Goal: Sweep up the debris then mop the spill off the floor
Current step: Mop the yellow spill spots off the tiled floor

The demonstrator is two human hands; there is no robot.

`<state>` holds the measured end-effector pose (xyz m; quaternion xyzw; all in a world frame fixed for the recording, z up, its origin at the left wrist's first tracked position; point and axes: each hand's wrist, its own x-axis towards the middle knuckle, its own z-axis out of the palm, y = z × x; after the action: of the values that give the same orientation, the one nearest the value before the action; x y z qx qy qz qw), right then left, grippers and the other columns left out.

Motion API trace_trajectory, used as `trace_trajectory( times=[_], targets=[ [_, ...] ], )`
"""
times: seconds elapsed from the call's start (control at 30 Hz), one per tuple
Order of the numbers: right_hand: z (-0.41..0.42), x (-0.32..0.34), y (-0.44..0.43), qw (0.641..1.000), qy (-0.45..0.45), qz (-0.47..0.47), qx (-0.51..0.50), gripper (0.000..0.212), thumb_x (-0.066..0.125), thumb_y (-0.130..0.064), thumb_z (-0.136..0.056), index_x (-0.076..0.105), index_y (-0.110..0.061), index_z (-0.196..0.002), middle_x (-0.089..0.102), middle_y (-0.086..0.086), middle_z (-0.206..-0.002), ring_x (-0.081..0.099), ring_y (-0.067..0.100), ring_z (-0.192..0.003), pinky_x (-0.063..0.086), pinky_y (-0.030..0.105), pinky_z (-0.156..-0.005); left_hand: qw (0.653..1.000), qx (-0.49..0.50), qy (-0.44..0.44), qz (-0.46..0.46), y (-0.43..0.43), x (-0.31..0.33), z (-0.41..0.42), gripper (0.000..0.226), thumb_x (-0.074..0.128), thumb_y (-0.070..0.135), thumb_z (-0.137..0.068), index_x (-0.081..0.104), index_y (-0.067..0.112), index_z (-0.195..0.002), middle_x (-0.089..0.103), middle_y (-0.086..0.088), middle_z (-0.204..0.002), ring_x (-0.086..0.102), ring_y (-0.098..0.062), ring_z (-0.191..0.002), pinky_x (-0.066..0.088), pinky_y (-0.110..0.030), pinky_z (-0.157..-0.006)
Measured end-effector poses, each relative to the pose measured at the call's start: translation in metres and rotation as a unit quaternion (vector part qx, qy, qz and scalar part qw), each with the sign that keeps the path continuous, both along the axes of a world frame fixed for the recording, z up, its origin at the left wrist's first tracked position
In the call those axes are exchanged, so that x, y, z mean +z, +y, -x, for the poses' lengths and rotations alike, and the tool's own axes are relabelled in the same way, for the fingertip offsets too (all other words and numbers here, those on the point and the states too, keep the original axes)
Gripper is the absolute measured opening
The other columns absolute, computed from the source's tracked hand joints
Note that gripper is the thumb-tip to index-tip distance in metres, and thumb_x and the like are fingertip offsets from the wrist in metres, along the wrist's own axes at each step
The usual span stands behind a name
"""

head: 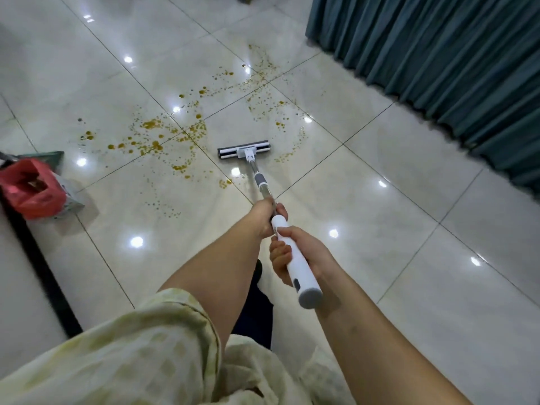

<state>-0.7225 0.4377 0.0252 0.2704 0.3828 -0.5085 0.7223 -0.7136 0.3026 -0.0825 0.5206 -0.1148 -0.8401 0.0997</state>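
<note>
Glossy tiled floor (380, 258) carries a wide scatter of yellow-brown spill (163, 133). The mop (244, 150) head lies flat amid it. Left hand (264, 217) wraps the pole; right hand (301, 252) clasps the white grip.

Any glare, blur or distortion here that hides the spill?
Head view: bright glare spots dot the glossy floor, one beside the mop; wide-angle distortion bends the curtain and tile lines; corners look soft; the spill is sharp enough to read.
</note>
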Motion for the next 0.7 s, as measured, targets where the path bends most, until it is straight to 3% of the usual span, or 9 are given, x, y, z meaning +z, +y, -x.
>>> trace_trajectory(
  times=[0.13, 0.37, 0.53, 0.63, 0.7],
  targets=[
    [-0.029, 0.024, 0.052, 0.999, 0.014, 0.000, -0.031, 0.018, 0.053, -0.012, -0.088, 0.048, -0.009, -0.071, 0.042, 0.000, -0.057, 0.041, 0.010, -0.033, 0.038, 0.013, -0.034, 0.999, -0.033, -0.006, 0.008, 0.058, 0.026, -0.025, 0.018, 0.038, 0.020, -0.100, 0.039, 0.009, -0.086, 0.045, -0.003, -0.057, 0.043, -0.010, -0.034, 0.036, -0.013, -0.035],
    [-0.056, 0.055, 0.061, 0.996, 0.052, 0.014, -0.067, 0.024, 0.047, -0.009, -0.093, 0.050, -0.017, -0.070, 0.035, -0.003, -0.064, 0.037, 0.008, -0.032, 0.034, 0.013, -0.032, 0.994, -0.103, -0.021, 0.027, 0.077, 0.064, -0.051, 0.036, 0.045, 0.042, -0.099, 0.038, 0.012, -0.080, 0.046, 0.000, -0.040, 0.042, -0.011, -0.028, 0.033, -0.013, -0.031],
    [-0.023, 0.054, 0.031, 0.997, 0.038, 0.012, -0.063, 0.017, 0.047, -0.008, -0.091, 0.048, -0.021, -0.082, 0.036, -0.002, -0.054, 0.037, 0.009, -0.029, 0.035, 0.011, -0.032, 0.992, -0.118, -0.030, 0.032, 0.047, 0.068, -0.019, 0.038, 0.051, 0.051, -0.094, 0.041, 0.016, -0.085, 0.047, 0.001, -0.057, 0.044, -0.011, -0.029, 0.036, -0.014, -0.033],
    [0.003, 0.058, 0.002, 0.997, 0.041, 0.010, -0.059, 0.016, 0.048, -0.007, -0.092, 0.049, -0.015, -0.077, 0.038, 0.000, -0.054, 0.038, 0.008, -0.031, 0.035, 0.011, -0.036, 0.994, -0.100, -0.020, 0.028, 0.017, 0.065, 0.007, 0.028, 0.048, 0.046, -0.097, 0.039, 0.020, -0.103, 0.046, 0.001, -0.064, 0.046, -0.010, -0.032, 0.039, -0.015, -0.034],
    [0.018, 0.056, -0.024, 0.998, 0.042, 0.012, -0.050, 0.017, 0.049, -0.007, -0.091, 0.050, -0.014, -0.075, 0.039, 0.000, -0.055, 0.039, 0.009, -0.032, 0.036, 0.011, -0.036, 0.996, -0.088, -0.013, 0.019, -0.012, 0.060, 0.023, 0.019, 0.046, 0.032, -0.099, 0.040, 0.016, -0.107, 0.047, -0.001, -0.065, 0.048, -0.009, -0.040, 0.041, -0.016, -0.035]
  ],
)
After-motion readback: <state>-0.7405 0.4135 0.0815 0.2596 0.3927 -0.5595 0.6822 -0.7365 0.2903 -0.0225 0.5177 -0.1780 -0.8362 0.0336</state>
